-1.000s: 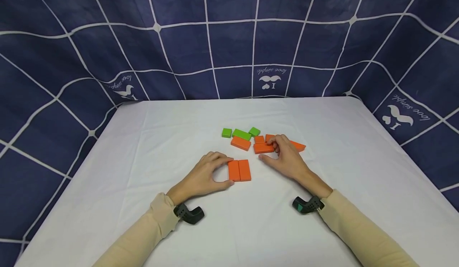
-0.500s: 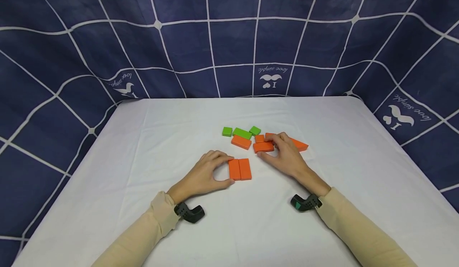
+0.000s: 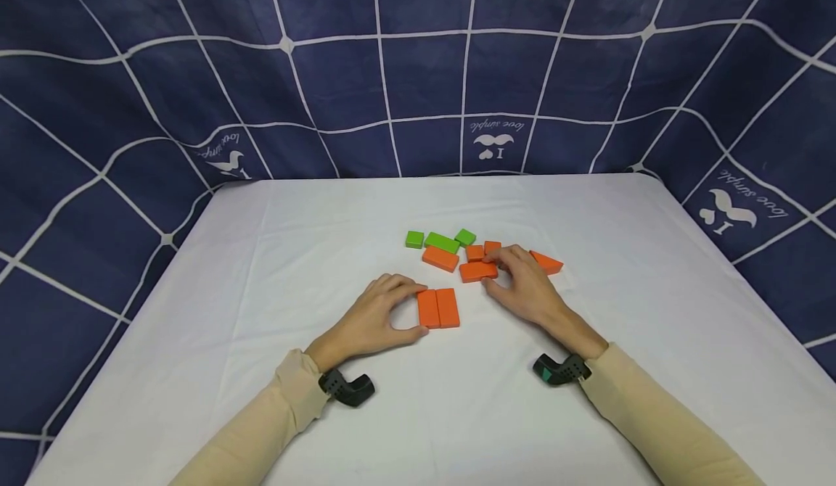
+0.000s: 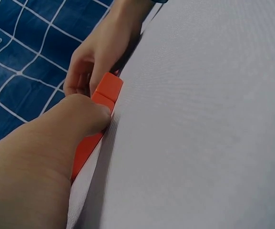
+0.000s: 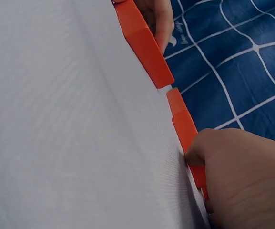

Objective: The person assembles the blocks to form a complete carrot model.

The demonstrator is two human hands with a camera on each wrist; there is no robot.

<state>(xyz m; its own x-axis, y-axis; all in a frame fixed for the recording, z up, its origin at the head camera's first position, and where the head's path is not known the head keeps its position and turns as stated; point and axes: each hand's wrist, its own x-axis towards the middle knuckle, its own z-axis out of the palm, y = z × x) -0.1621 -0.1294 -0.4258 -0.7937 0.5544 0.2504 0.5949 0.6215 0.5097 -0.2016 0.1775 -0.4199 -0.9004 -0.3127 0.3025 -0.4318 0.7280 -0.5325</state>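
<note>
My left hand (image 3: pixel 374 318) grips the left one of two orange rectangular blocks, thumb at its near end and fingers at its far end. That left block (image 3: pixel 427 309) lies flat against the right block (image 3: pixel 448 307). In the left wrist view, the thumb (image 4: pixel 96 119) presses the block's edge. My right hand (image 3: pixel 525 289) pinches the right part of another orange block (image 3: pixel 475 273), fingertips behind and thumb in front. Behind it sit a small orange block (image 3: pixel 474 253) and a second small orange block (image 3: pixel 493 246), partly covered by the fingers.
An orange triangular block (image 3: pixel 546 262) lies right of my right hand. Further back are a long green block (image 3: pixel 442 242), a green block (image 3: pixel 414 239) and another green block (image 3: pixel 465 237), with an orange block (image 3: pixel 440 259) before them. A white cloth (image 3: pixel 313 225) covers the table.
The orange block at my right hand has shifted slightly toward me and left. My right thumb has slid to its right part. The left hand keeps its hold.
</note>
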